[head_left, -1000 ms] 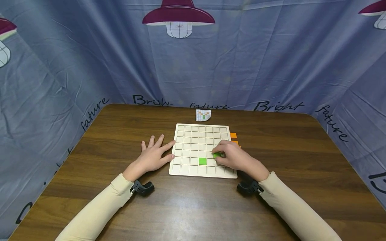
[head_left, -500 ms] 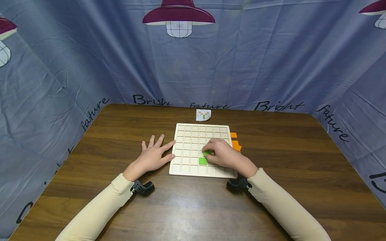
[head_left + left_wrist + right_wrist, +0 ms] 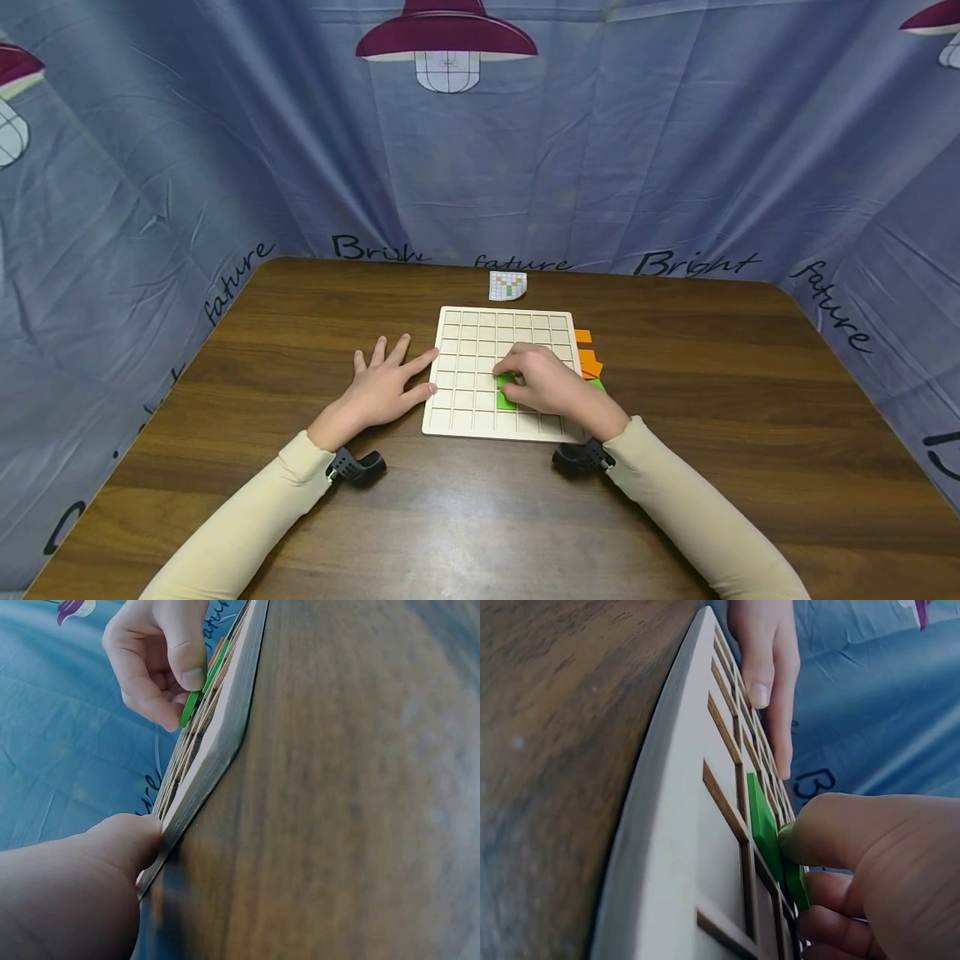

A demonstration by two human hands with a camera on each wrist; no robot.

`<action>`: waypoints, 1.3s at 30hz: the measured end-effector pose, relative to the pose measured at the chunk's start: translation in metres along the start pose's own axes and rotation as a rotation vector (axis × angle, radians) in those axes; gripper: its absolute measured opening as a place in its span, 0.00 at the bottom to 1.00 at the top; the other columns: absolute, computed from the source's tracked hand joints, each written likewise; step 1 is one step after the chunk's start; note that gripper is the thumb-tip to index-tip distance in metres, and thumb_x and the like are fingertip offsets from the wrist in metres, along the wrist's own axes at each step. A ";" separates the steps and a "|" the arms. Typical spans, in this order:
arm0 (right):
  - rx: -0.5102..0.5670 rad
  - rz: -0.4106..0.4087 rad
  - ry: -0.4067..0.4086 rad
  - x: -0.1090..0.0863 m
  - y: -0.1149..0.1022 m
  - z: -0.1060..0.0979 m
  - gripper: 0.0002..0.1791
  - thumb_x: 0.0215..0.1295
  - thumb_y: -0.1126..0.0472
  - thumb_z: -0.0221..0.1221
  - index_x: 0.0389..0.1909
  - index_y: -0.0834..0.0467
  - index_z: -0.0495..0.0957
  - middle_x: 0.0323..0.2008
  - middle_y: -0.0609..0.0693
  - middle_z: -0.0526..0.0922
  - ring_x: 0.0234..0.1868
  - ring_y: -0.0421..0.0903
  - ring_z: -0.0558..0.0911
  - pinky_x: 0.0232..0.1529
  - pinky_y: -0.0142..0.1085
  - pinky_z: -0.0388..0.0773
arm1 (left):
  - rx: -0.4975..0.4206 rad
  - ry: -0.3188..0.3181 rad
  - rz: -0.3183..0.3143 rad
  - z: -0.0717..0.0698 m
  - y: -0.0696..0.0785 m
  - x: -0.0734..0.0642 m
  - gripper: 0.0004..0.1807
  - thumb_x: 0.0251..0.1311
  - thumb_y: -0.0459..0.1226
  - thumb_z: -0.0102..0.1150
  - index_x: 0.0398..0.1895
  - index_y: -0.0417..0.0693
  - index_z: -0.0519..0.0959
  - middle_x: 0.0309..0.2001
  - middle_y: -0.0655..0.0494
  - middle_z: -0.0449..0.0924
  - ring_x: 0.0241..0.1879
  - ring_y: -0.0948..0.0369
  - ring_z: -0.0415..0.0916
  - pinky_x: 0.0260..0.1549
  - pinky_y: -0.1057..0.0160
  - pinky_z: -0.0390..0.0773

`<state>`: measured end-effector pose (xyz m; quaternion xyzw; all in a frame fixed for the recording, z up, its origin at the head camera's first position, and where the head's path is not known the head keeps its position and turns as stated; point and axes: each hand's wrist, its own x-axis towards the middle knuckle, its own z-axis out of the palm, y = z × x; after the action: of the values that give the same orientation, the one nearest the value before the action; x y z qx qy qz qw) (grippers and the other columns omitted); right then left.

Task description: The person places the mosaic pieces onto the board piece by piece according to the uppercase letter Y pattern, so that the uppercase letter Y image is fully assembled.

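A pale wooden board (image 3: 456, 342) with a grid of square recesses lies on the table. My right hand (image 3: 555, 385) is over its middle, pinching a green square tile (image 3: 797, 886) between thumb and fingers. In the right wrist view that tile is tilted, low over a cell directly behind another green tile (image 3: 763, 823). The other one lies in a cell nearer the front edge, partly covered by my thumb in the head view. My left hand (image 3: 375, 393) rests with fingers spread, its thumb and index finger touching the board's left edge.
Several orange tiles (image 3: 590, 364) lie on the table along the board's right side, with a green piece (image 3: 597, 385) partly hidden by my right arm. Behind the board is a small paper card (image 3: 507, 286) printed with a coloured grid. A blue curtain (image 3: 600, 167) hangs behind the table.
My right hand has moved left across the board with the green tile, from right of the lying green tile to just behind it. My left hand has stayed in place.
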<state>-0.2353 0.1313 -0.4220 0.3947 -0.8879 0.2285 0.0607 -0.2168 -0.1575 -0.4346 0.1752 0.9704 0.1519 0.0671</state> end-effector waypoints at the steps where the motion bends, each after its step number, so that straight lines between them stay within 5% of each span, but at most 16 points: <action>1: 0.000 0.003 0.000 0.000 0.000 0.001 0.12 0.57 0.68 0.65 0.42 0.60 0.89 0.36 0.51 0.87 0.35 0.42 0.80 0.41 0.37 0.80 | 0.001 0.000 0.000 0.000 0.000 0.000 0.34 0.73 0.60 0.48 0.80 0.66 0.60 0.81 0.36 0.47 0.78 0.26 0.38 0.66 0.17 0.40; 39: 0.024 0.052 0.005 -0.001 -0.003 0.003 0.12 0.56 0.68 0.66 0.42 0.59 0.89 0.35 0.50 0.86 0.33 0.42 0.76 0.38 0.34 0.75 | -0.003 0.016 0.003 0.002 -0.001 0.001 0.34 0.73 0.60 0.49 0.79 0.66 0.61 0.81 0.35 0.48 0.78 0.26 0.39 0.65 0.17 0.41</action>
<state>-0.2328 0.1291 -0.4236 0.3714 -0.8950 0.2414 0.0521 -0.2181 -0.1572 -0.4365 0.1756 0.9704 0.1549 0.0596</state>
